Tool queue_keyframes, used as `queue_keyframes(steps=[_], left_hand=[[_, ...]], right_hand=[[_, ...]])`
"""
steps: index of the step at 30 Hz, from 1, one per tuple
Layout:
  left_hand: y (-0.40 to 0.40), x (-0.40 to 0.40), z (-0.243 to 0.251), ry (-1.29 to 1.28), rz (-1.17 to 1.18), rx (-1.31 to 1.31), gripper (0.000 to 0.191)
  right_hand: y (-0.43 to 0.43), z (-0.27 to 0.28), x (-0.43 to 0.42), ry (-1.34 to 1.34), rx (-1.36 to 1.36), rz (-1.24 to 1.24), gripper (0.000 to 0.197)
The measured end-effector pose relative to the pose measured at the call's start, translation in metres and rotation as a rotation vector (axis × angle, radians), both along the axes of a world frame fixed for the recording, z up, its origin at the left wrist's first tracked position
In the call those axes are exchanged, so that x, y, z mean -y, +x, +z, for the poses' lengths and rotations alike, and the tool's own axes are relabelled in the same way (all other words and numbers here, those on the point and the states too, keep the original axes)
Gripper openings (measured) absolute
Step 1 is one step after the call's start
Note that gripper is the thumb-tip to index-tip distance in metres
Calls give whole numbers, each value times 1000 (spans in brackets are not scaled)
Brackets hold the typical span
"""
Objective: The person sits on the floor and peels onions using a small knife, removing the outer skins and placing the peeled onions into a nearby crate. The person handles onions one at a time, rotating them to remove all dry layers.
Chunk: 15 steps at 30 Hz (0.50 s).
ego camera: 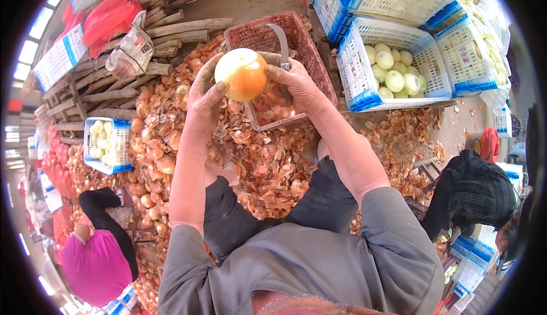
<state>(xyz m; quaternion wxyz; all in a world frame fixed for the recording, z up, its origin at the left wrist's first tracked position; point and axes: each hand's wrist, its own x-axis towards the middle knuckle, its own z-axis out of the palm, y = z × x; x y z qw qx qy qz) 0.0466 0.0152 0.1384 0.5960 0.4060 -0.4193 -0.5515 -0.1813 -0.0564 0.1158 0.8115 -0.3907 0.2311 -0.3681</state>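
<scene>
A large onion (pixel 241 75) is held up before me, pale and bare on its upper left, with glossy orange skin on the right. My left hand (pixel 201 88) cups it from the left, thumb across its near side. In my right hand (pixel 299 86) is a small knife with a hooked blade (pixel 281 41) that points up and away from me; its handle is mostly hidden by my fingers. The right thumb presses on the onion's right side. Below and beyond lies a reddish plastic crate (pixel 318 65) with onion skins inside.
Unpeeled onions (pixel 164 163) are heaped at my left, and loose skins (pixel 273 165) cover the floor between my legs. A white-and-blue crate (pixel 397 97) of peeled onions stands at right. Logs (pixel 188 24) lie at far left. People sit at left (pixel 96 266) and right (pixel 483 187).
</scene>
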Motion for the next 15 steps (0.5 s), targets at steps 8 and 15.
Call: queue_keyframes(steps=[8,15], left_hand=[[14,15,-21,129,-156,18,132],[2,18,-40,91,-107,49,129]], right_hand=[[5,-7,0,-16,-111,17,65],[7,0,-3,-32,-88,-59,52]])
